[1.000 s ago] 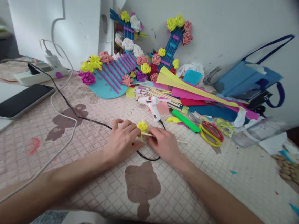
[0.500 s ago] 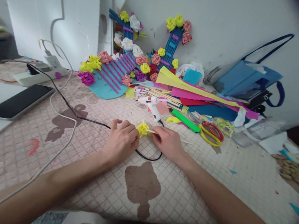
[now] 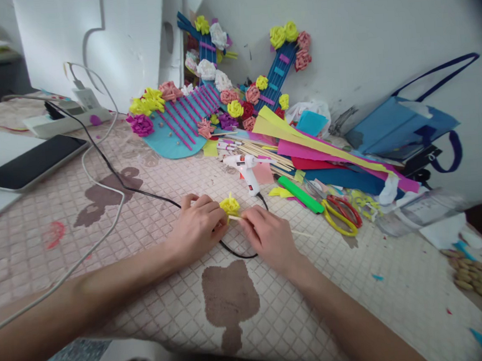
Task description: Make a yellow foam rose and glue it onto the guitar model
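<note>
My left hand (image 3: 198, 225) is closed, its curled fingers gripping the lower side of a yellow paper flower (image 3: 229, 205). Between thumb and fingers, my right hand (image 3: 270, 235) pinches a thin wooden stick (image 3: 235, 218). The stick's near end lies just below the flower, close to my left fingertips; its other end shows beyond my right hand. How the stick meets the paper is hidden by my fingers. Just behind, a white glue gun (image 3: 247, 175) stands on the table, with its black cord (image 3: 234, 253) looping under my hands.
Scissors (image 3: 339, 217), a green knife (image 3: 300, 194) and coloured paper (image 3: 326, 151) lie to the right. A flower-covered blue paper guitar (image 3: 179, 135) leans at the back. On the left are a tablet (image 3: 35, 162), a power strip (image 3: 67, 122) and a white cable (image 3: 117, 198).
The stick has shifted from across the flower to just below it, beside my left fingertips. My right hand has moved slightly left, and the flower has turned a little.
</note>
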The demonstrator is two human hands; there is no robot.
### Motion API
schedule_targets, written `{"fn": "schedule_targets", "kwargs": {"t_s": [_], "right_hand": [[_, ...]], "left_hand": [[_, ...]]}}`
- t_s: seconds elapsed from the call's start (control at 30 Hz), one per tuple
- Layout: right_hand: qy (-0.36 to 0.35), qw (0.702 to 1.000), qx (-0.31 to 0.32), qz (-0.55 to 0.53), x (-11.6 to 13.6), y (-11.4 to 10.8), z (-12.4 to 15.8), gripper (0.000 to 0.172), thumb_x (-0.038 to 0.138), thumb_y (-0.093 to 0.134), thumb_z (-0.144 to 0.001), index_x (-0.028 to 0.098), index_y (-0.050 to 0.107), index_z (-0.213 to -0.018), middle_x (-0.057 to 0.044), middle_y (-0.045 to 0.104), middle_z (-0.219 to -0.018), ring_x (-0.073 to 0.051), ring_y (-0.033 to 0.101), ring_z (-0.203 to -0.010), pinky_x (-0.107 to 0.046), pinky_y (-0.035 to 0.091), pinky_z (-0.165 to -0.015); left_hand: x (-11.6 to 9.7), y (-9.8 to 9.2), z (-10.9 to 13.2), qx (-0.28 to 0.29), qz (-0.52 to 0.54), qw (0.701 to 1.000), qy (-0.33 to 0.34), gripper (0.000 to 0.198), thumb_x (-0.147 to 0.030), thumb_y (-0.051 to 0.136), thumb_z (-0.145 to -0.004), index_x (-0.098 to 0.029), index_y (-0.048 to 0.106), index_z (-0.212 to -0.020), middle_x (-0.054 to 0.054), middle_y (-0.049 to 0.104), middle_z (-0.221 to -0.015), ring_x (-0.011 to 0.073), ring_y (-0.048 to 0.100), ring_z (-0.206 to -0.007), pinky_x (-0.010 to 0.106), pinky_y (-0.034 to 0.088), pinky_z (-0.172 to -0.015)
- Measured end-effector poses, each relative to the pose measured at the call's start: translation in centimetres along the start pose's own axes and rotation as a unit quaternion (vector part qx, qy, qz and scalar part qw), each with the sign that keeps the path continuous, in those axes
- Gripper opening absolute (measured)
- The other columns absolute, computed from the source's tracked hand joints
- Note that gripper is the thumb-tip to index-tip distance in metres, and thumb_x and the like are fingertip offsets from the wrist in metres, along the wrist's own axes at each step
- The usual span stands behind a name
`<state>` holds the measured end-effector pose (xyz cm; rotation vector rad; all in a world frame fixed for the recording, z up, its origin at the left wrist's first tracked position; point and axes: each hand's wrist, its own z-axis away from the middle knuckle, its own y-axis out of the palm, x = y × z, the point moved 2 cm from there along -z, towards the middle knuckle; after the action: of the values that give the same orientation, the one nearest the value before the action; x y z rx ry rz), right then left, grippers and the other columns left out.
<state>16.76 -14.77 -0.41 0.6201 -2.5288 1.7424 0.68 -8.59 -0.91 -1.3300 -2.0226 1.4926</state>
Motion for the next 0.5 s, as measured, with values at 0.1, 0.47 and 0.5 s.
{"fn": "schedule_targets", "kwargs": {"t_s": [0.1, 0.47, 0.5], "right_hand": [[-0.01, 1.0, 0.01, 0.011, 0.01, 0.38, 0.16, 0.024, 0.029, 0.036, -0.097, 0.02, 0.057, -0.09, -0.004, 0.063, -0.083, -0.015, 0.058, -0.075, -0.025, 0.037, -0.059], [-0.032, 0.999, 0.007, 0.001, 0.15, 0.67, 0.07, 0.017, 0.019, 0.041, -0.093, 0.019, 0.058, -0.095, -0.006, 0.059, -0.094, -0.017, 0.056, -0.085, -0.026, 0.044, -0.065], [-0.034, 0.999, 0.01, -0.001, 0.1, 0.77, 0.07, 0.016, 0.019, 0.041, -0.093, 0.019, 0.057, -0.095, -0.007, 0.059, -0.093, -0.017, 0.056, -0.086, -0.027, 0.045, -0.067]], "left_hand": [[0.24, -0.1, 0.01, 0.001, 0.016, 1.0, -0.013, 0.008, -0.023, 0.061, -0.077, -0.018, 0.057, -0.072, 0.001, 0.064, -0.074, 0.0194, 0.053, -0.082, 0.041, 0.029, -0.083], [0.81, -0.84, 0.1, 0.012, 0.007, 1.0, -0.007, 0.007, -0.02, 0.064, -0.077, -0.02, 0.059, -0.083, 0.002, 0.065, -0.085, 0.0215, 0.052, -0.091, 0.036, 0.031, -0.078], [0.8, -0.84, 0.1, 0.016, 0.01, 1.0, 0.0, 0.007, -0.021, 0.063, -0.078, -0.02, 0.06, -0.084, 0.002, 0.065, -0.085, 0.0213, 0.052, -0.091, 0.036, 0.031, -0.078]]}}
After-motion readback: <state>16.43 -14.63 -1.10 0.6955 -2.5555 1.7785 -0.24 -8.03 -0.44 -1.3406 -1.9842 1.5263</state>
